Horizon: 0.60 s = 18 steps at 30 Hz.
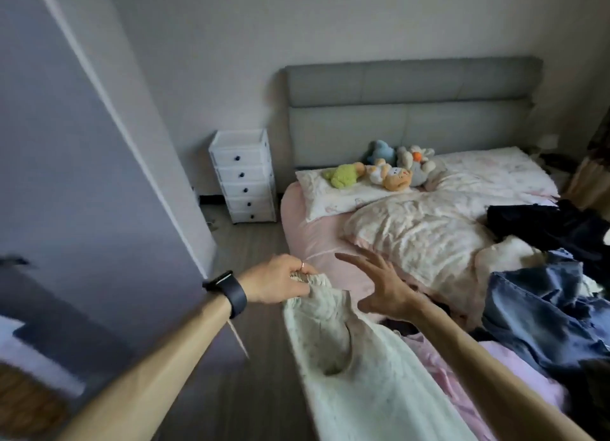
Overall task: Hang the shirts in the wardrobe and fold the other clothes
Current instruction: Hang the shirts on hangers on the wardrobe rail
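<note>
Both bare arms reach forward. The left grip [280, 283], knuckles up, fingers curled, pinches the gathered edge of a pale garment [350, 384]; the right grip [384, 290] hovers beside it, fingers spread straight

A: Where was room for a hand?
B: Over the floor [251, 242] between door [82, 176] and bed [307, 239]. Drawers [244, 176] closed its far end. On the right, duvet [419, 232] and jeans [541, 312] blocked the way.

Home bedroom: bed [317, 239] w/ plush toys [389, 173], drawer unit [244, 176].
</note>
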{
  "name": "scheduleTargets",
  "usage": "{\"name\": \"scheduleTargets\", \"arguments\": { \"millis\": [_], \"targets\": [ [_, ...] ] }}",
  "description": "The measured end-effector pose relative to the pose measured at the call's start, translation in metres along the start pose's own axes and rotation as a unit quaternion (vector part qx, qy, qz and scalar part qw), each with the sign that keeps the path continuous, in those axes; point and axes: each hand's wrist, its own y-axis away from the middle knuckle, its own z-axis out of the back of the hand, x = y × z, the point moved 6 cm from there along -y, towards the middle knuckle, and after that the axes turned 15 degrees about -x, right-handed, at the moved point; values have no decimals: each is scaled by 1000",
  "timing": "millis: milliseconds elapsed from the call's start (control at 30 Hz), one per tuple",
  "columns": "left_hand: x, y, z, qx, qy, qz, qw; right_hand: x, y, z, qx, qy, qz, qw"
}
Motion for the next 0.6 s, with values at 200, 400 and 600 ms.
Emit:
{"name": "scheduleTargets", "arguments": {
  "millis": [200, 400, 600],
  "targets": [
    [30, 115, 100, -101, -64, 29, 992, 143, -29, -67, 181, 173, 179, 951],
    [91, 239, 172, -190, -18, 82, 978, 263, 2, -127, 193, 104, 265, 939],
    [139, 346, 213, -294, 12, 146, 945, 325, 36, -191, 184, 153, 355, 904]
  ]
}}
